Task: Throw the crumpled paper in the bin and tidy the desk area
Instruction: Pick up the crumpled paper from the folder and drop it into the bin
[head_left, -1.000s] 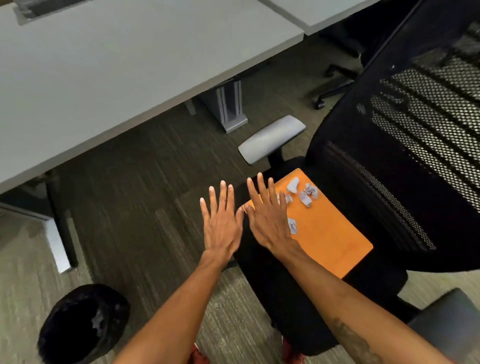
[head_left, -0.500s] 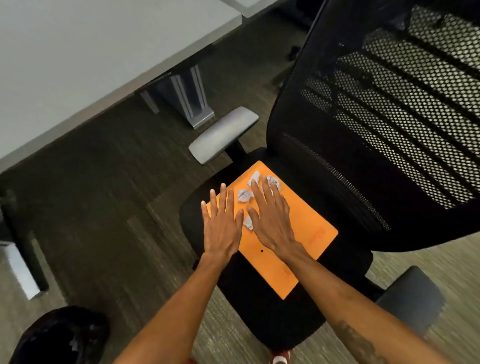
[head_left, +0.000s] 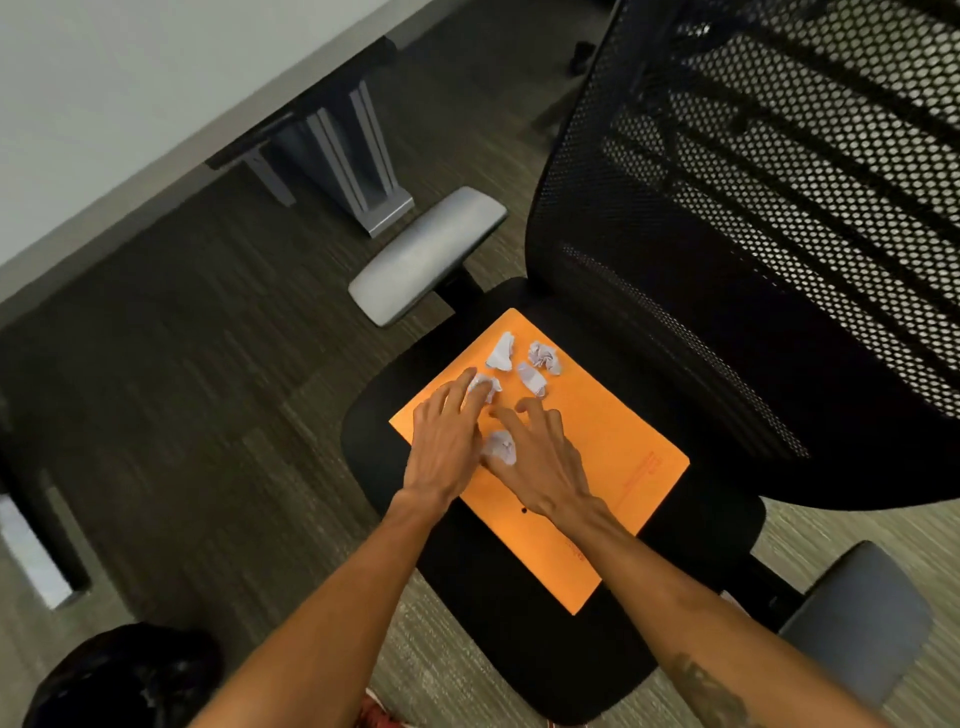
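Left hand (head_left: 447, 447) nearly flat, fingers stretched onto a paper ball (head_left: 484, 387) near the orange envelope's (head_left: 613, 499) far corner; right hand (head_left: 540, 462) clawed, thumb against a second ball (head_left: 501, 447), grip unclear; bin (head_left: 104, 686) on the floor

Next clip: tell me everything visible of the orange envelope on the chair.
The flat orange paper envelope lies diagonally on the black office-chair seat. Faint red print runs near its right edge; a small dark dot marks its near part. Five crumpled white paper balls rest on it, mostly on its far half. The left hand and right hand reach over its middle, covering part of it.
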